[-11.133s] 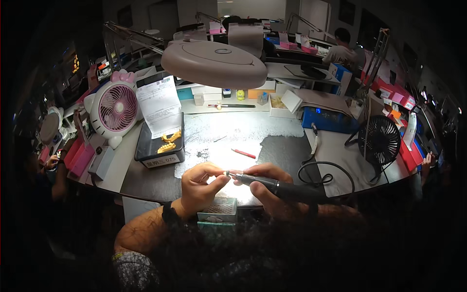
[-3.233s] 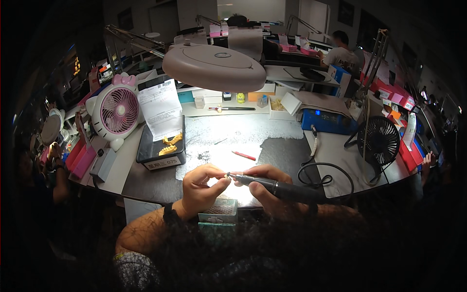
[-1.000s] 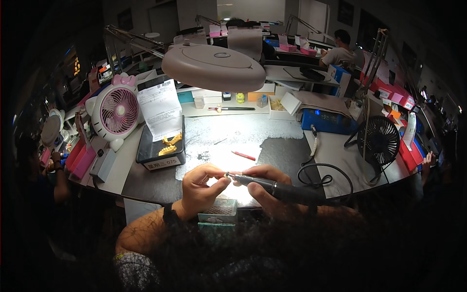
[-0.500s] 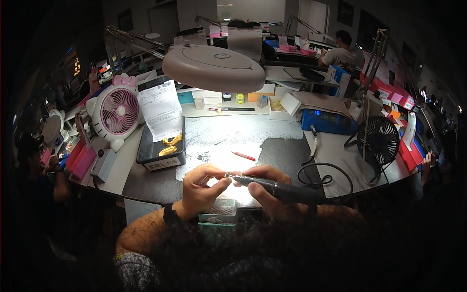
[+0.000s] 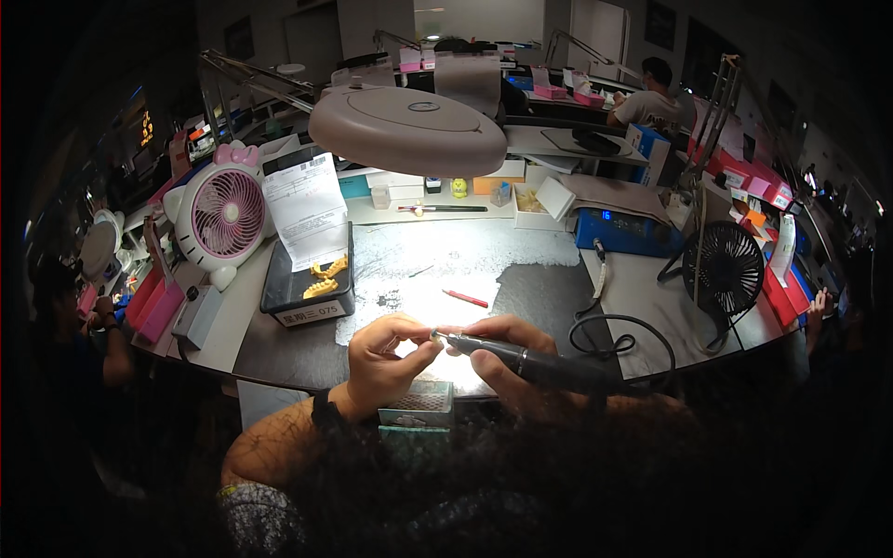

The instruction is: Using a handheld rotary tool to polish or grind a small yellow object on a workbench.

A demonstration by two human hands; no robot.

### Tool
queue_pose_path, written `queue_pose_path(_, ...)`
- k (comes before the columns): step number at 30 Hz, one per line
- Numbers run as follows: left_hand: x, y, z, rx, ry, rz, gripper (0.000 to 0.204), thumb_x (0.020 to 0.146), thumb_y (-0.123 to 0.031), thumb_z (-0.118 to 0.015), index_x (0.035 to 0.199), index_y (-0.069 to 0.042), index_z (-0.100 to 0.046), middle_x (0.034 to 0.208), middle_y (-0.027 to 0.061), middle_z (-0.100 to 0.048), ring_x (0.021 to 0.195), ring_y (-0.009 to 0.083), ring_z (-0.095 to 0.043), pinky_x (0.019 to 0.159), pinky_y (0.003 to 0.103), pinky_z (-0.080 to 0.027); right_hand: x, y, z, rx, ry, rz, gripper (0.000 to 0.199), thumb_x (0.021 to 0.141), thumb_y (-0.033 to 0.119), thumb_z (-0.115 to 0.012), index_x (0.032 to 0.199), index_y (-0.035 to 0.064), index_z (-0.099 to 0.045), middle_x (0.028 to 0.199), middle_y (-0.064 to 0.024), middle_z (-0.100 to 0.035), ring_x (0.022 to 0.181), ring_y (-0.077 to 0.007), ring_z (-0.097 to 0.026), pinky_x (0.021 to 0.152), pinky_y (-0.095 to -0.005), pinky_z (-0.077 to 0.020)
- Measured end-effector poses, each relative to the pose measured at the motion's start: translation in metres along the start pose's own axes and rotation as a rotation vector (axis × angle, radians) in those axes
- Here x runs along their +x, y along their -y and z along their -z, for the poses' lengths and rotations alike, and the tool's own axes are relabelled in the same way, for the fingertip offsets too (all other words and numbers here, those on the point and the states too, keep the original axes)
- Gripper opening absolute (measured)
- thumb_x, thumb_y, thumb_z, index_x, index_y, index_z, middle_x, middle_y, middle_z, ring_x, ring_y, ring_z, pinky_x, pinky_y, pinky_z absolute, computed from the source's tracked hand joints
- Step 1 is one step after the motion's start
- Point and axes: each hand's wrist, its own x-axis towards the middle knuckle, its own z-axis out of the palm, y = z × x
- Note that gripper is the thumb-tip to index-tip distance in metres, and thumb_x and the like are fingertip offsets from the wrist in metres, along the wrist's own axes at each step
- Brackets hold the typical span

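Observation:
My left hand pinches a tiny pale, tooth-like piece between thumb and forefinger; its exact shape is too small to make out. My right hand is wrapped round a dark rotary handpiece, whose narrow metal tip meets or nearly meets the piece. Both hands are over the near edge of the bench, in bright light. Beyond them a red pencil-like stick lies on the worn mat. At the left, yellow dental models lie in a black tray with a printed sheet standing in it.
A lamp head hangs over the bench. A pink-and-white fan stands left, a black fan right. A blue control box sits back right, with a looping black cord. A vented box is below my hands. Other people sit nearby.
Almost nothing differs. My right hand and the handpiece have shifted very slightly; both hands keep their hold.

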Motion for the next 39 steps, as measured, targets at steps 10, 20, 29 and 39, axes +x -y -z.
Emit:
queue_pose_path(10,0.001,0.001,-0.001,0.029,0.024,-0.011,0.019,0.088,0.013,-0.072,0.104,0.007,-0.067,0.099,0.0164,-0.069,0.091,0.0196,-0.07,0.082,0.031,-0.056,-0.001,-0.005,0.001,-0.006,-0.011,0.012,0.028,0.1,0.01,-0.065,0.124,-0.0043,-0.061,0.118,-0.0157,-0.072,0.105,-0.0139,-0.069,0.089,-0.0268,-0.0563)
queue_pose_path(20,0.002,0.003,-0.001,0.041,-0.02,-0.05,0.018,0.085,0.009,-0.077,0.102,0.006,-0.069,0.093,0.0138,-0.073,0.085,0.0165,-0.071,0.074,0.027,-0.056,-0.001,0.002,-0.002,0.001,-0.011,0.006,0.027,0.1,0.01,-0.065,0.124,-0.0034,-0.061,0.115,-0.0144,-0.072,0.104,-0.0133,-0.069,0.087,-0.0263,-0.0562)
queue_pose_path(29,0.002,0.006,-0.008,0.11,-0.07,0.067,0.015,0.089,0.002,-0.077,0.102,0.004,-0.07,0.093,0.0107,-0.073,0.084,0.0123,-0.07,0.075,0.026,-0.057,0.029,-0.015,0.037,-0.422,-0.222,0.07,0.036,0.095,0.014,-0.078,0.125,0.0016,-0.064,0.103,-0.0094,-0.073,0.09,-0.0099,-0.068,0.078,-0.0243,-0.056)
queue_pose_path(39,0.012,-0.005,0.002,0.446,0.067,-0.075,0.019,0.085,0.001,-0.078,0.104,0.002,-0.072,0.091,0.0098,-0.073,0.079,0.0149,-0.071,0.07,0.027,-0.057,0.043,-0.022,0.042,-0.551,0.027,-0.301,0.029,0.095,0.013,-0.076,0.121,0.006,-0.067,0.081,-0.0064,-0.069,0.072,-0.0085,-0.063,0.066,-0.0278,-0.0523)
